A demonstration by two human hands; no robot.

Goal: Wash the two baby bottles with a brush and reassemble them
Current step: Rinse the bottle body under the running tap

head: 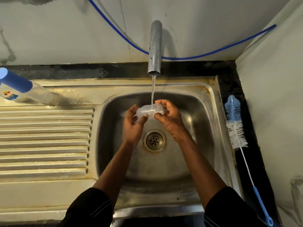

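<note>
Over the steel sink basin (193, 154), both hands hold a small clear plastic bottle part (148, 110) under the running tap (155, 48). My left hand (133, 126) grips its left end with curled fingers. My right hand (170, 118) pinches its right end between thumb and fingers. Water falls onto the middle of the part. A baby bottle (24, 90) with a blue cap and clear body lies on its side at the back left of the drainboard. The bottle brush (236, 126), with blue and white bristles and a blue handle, lies on the dark counter right of the sink.
The ribbed drainboard (44, 141) spreads to the left of the basin. The drain (154, 141) sits in the basin floor below the hands. A blue hose (213, 51) runs along the back wall. A wall (275, 95) closes off the right side.
</note>
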